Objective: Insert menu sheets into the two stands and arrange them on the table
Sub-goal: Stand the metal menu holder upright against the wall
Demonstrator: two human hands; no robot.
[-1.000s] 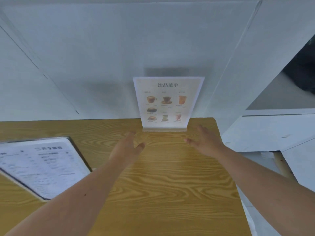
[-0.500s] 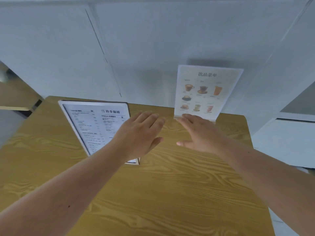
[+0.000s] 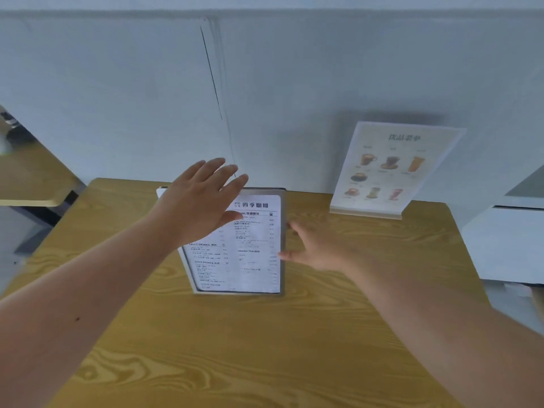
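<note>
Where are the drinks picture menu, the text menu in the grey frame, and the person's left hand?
Drinks picture menu [image 3: 391, 169]: head view, middle of the sheet.
Text menu in grey frame [image 3: 253, 254]: head view, printed page.
Left hand [image 3: 197, 204]: head view, back of hand.

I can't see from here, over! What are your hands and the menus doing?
Left hand open above text menu stand. Right hand open at its right edge, no grip. Drinks menu stand upright by wall. Nothing in the way.

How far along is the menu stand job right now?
Done: the drinks menu stand stands upright by the wall, sheet inserted. In hand: both open hands, left hand and right hand, flank the text menu stand, not gripping. Left: placing it.
</note>
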